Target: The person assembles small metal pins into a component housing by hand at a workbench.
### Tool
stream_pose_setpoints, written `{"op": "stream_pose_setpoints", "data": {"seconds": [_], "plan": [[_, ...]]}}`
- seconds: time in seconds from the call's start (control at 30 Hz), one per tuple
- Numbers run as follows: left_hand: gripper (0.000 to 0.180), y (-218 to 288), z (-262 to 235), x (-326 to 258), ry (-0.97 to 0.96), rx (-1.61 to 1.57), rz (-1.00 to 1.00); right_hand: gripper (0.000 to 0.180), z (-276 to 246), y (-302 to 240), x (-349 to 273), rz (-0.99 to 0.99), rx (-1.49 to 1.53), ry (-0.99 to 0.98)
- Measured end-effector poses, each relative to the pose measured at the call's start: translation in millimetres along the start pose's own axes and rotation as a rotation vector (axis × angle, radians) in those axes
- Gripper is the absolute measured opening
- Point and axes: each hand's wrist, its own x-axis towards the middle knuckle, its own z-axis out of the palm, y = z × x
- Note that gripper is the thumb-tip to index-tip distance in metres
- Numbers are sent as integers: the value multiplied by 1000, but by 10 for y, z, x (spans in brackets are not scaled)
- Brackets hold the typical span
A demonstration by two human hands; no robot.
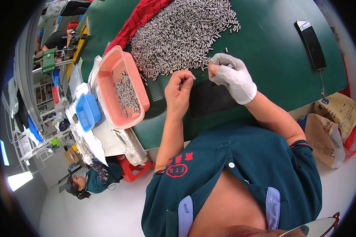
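Note:
Just this side of a large heap of small silvery metal pins (pixel 182 37), both my hands are raised over the green table. My left hand (pixel 178 94) is bare, with thumb and forefinger pinched together. A small silvery metal pin shows at those fingertips. My right hand (pixel 235 81), in a white glove whose thumb tip is uncovered, has its fingers curled in; what they hold, if anything, is hidden. To the left of my left hand stands a pink plastic basket (pixel 143 93) with a layer of the same pins. A dark mat (pixel 211 98) lies below my hands.
Red cloth (pixel 132 21) borders the heap on the left. A black handheld device (pixel 313 47) with a cord lies at the right. Beyond the basket is a blue tray (pixel 87 112). A person (pixel 95 179) works at the left. Sacks (pixel 328 130) stand beside the table's right end.

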Motion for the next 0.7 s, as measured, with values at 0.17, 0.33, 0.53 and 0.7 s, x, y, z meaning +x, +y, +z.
{"op": "stream_pose_setpoints", "data": {"seconds": [0.17, 0.33, 0.53, 0.7], "plan": [[4, 44, 30, -34, -11, -53, -18, 15, 16, -2, -2, -3, 12, 16], [5, 71, 57, -52, -19, 110, 25, 16, 39, -34, -6, 5, 25, 35], [15, 242, 71, 3, -112, 640, 213, 18, 21, -48, 6, 2, 35, 34], [26, 224, 132, 9, -244, 869, 263, 18, 36, -20, 6, 0, 53, 28]]}}
